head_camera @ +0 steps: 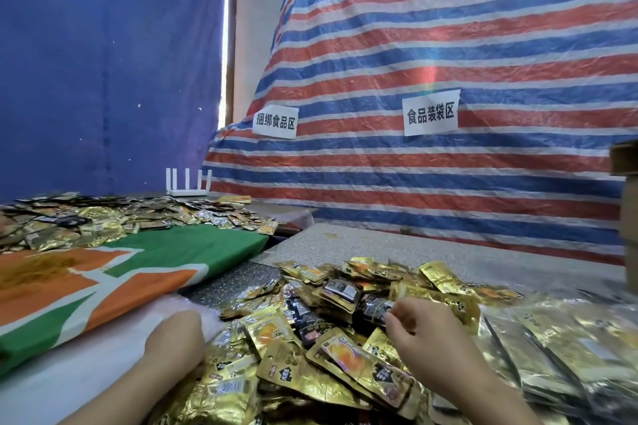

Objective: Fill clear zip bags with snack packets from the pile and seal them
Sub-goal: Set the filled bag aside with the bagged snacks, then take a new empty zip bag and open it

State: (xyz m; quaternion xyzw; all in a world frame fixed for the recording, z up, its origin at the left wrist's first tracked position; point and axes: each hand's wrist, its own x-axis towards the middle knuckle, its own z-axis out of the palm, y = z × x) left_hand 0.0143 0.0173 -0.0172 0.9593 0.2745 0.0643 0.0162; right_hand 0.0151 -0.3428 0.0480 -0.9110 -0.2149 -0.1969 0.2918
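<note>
A pile of gold and black snack packets [310, 348] covers the grey table in front of me. My right hand [424, 331] lies on the pile with its fingers curled, and the fingertips pinch a black packet [374, 309]. My left hand [176, 338] rests at the pile's left edge on a clear bag [210, 316]; its fingers are hidden behind the knuckles. Filled clear zip bags [566, 352] of gold packets lie stacked at the right.
A green, orange and white cloth [103, 272] covers the table to the left, with a second heap of packets [103, 217] behind it. A white router [188, 185] stands at the back. A striped tarp [448, 79] hangs ahead. Cardboard boxes [626, 190] stand at far right.
</note>
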